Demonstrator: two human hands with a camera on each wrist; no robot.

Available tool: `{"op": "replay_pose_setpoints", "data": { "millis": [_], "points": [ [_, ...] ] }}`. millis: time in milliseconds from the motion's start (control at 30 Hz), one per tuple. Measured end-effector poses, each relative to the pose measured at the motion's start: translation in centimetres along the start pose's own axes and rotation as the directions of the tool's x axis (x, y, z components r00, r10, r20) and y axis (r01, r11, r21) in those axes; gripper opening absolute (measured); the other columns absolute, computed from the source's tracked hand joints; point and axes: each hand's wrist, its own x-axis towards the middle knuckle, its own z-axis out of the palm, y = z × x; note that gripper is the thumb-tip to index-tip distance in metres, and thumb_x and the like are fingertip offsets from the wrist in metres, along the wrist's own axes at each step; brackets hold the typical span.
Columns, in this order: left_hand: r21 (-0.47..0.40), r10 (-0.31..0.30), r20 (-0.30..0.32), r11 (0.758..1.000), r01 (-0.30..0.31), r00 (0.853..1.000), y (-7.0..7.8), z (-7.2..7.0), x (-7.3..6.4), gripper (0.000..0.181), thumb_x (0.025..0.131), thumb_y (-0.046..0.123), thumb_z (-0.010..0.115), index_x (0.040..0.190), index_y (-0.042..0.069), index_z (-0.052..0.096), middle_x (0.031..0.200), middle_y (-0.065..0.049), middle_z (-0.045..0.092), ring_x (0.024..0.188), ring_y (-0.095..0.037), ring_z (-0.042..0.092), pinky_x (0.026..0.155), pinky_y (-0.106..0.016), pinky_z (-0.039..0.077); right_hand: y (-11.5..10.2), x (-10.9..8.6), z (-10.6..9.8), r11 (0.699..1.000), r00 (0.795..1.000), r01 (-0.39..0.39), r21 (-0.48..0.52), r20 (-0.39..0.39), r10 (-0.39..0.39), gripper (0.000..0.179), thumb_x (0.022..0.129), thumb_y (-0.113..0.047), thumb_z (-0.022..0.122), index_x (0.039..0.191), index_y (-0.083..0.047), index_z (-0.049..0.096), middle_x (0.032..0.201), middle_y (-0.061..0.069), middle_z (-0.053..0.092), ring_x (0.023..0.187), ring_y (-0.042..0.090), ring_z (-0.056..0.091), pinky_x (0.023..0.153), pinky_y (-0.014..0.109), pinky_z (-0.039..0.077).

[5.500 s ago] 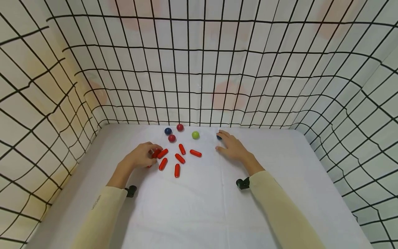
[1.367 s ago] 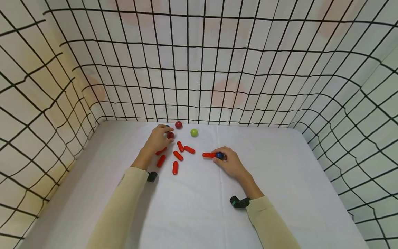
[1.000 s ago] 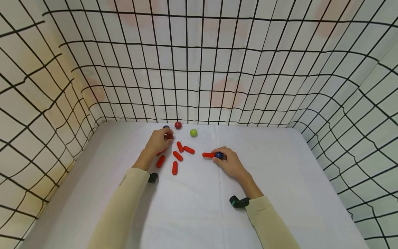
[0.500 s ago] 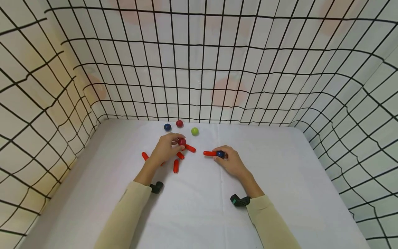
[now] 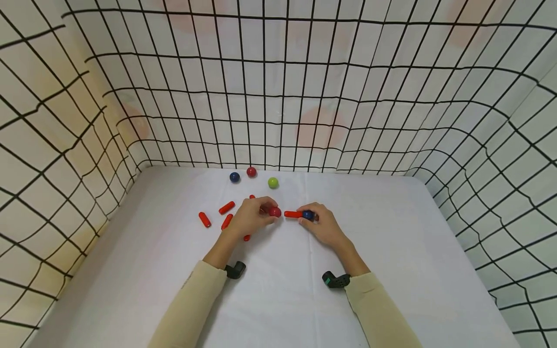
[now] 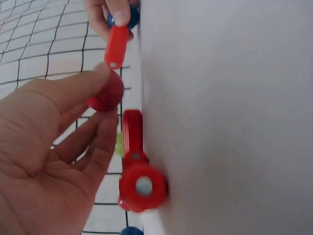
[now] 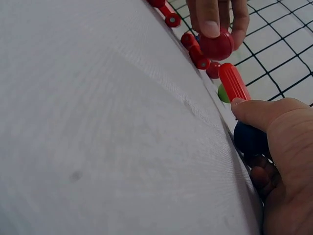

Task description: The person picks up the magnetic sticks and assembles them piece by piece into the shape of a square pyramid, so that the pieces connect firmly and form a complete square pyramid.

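Note:
My left hand [image 5: 251,217] pinches a dark red ball [image 5: 275,212] between thumb and fingertips. Facing it, my right hand [image 5: 326,228] holds a blue ball [image 5: 308,215] with a red magnetic rod [image 5: 292,214] joined to it. The rod points left at the red ball. In the left wrist view a small gap shows between the rod's metal-dotted end [image 6: 113,64] and the red ball [image 6: 108,93]. From the right wrist, my thumb lies across where the rod [image 7: 234,82] meets the blue ball [image 7: 249,138]. Part of the blue ball is hidden by the hand.
Loose red rods [image 5: 227,208] lie around my left hand, some partly covered by it; another rod [image 5: 204,219] lies further left. At the back are a blue ball [image 5: 234,177], a red ball [image 5: 251,172] and a green ball [image 5: 272,182]. Black wire mesh [image 5: 278,121] surrounds the white table [image 5: 278,299].
My left hand has picked up the red ball from beside the back blue ball and carried it right and forward to the rod's end. The right hand has stayed put for the last second.

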Motion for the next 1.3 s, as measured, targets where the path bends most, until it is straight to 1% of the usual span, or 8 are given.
{"op": "replay_pose_setpoints", "data": {
  "millis": [300,367,467,600,767,933,1133,1300],
  "points": [
    [0.017,0.008,0.021,1.0,-0.008,1.0,0.3,1.2,0.3,0.031,0.089,0.016,0.083,0.117,0.016,0.071,0.1,0.0,0.073,0.091,-0.015,0.063,0.085,-0.029,0.057,-0.2,-0.1,0.0,1.0,1.0,0.003,0.001,0.003,-0.003,0.027,0.095,-0.025,0.075,0.122,-0.02,0.073,0.126,0.005,0.068,0.106,0.024,0.056,0.088,0.036,0.043],
    [0.022,0.003,0.021,1.0,-0.003,1.0,0.3,1.3,0.4,0.031,0.089,0.017,0.082,0.117,0.016,0.071,0.099,0.001,0.072,0.09,-0.015,0.063,0.085,-0.029,0.057,-0.2,0.0,0.0,1.0,1.0,-0.01,0.012,0.007,0.01,0.027,0.095,-0.026,0.075,0.121,-0.02,0.073,0.126,0.005,0.068,0.11,0.025,0.057,0.092,0.039,0.045],
    [0.019,-0.012,0.025,1.0,0.011,1.0,0.1,1.5,0.4,0.031,0.089,0.018,0.082,0.118,0.016,0.071,0.098,0.002,0.072,0.09,-0.014,0.063,0.086,-0.03,0.057,-0.5,0.1,0.1,0.999,1.0,-0.022,0.027,0.015,0.022,0.027,0.096,-0.028,0.074,0.121,-0.018,0.072,0.127,0.005,0.068,0.118,0.026,0.059,0.103,0.045,0.047],
    [0.006,-0.003,0.024,1.0,0.003,1.0,0.0,1.6,0.3,0.031,0.089,0.018,0.082,0.118,0.015,0.071,0.1,0.002,0.073,0.091,-0.014,0.065,0.087,-0.03,0.058,-1.1,0.3,0.1,1.0,1.0,0.003,0.02,0.026,-0.003,0.029,0.097,-0.03,0.073,0.122,-0.016,0.073,0.125,0.006,0.069,0.121,0.028,0.06,0.111,0.053,0.044],
    [0.002,0.022,0.02,1.0,-0.022,1.0,0.2,1.6,0.3,0.033,0.089,0.015,0.082,0.12,0.014,0.071,0.102,0.0,0.073,0.092,-0.015,0.066,0.087,-0.032,0.059,-1.6,0.7,0.2,1.0,0.999,0.021,-0.014,0.037,-0.02,0.024,0.097,-0.029,0.073,0.119,-0.018,0.075,0.12,0.003,0.07,0.114,0.024,0.062,0.107,0.051,0.046],
    [0.011,0.021,0.024,1.0,-0.021,1.0,0.2,1.5,0.2,0.036,0.09,0.014,0.08,0.124,0.014,0.07,0.104,-0.001,0.074,0.091,-0.013,0.066,0.087,-0.031,0.059,-1.6,0.3,-0.1,1.0,0.999,-0.01,-0.005,0.034,0.011,0.023,0.097,-0.028,0.073,0.118,-0.02,0.074,0.117,0.001,0.071,0.113,0.023,0.062,0.105,0.05,0.048],
    [0.01,0.012,0.003,1.0,-0.012,1.0,-0.2,0.6,0.0,0.038,0.092,0.014,0.079,0.128,0.01,0.069,0.11,-0.006,0.074,0.092,-0.015,0.068,0.088,-0.033,0.06,-1.1,-0.3,-0.7,0.999,0.999,-0.033,0.01,0.02,0.033,0.025,0.096,-0.026,0.073,0.121,-0.02,0.072,0.109,-0.001,0.07,0.099,0.019,0.061,0.089,0.038,0.052],
    [0.017,-0.014,-0.015,1.0,0.014,1.0,-0.8,-0.4,-0.2,0.039,0.092,0.016,0.078,0.129,0.01,0.068,0.109,-0.003,0.075,0.09,-0.013,0.068,0.086,-0.03,0.059,-0.7,-0.7,-1.1,1.0,1.0,-0.011,-0.001,0.009,0.011,0.029,0.095,-0.023,0.075,0.123,-0.018,0.071,0.108,0.001,0.069,0.09,0.016,0.059,0.08,0.031,0.051]
  ]
}}
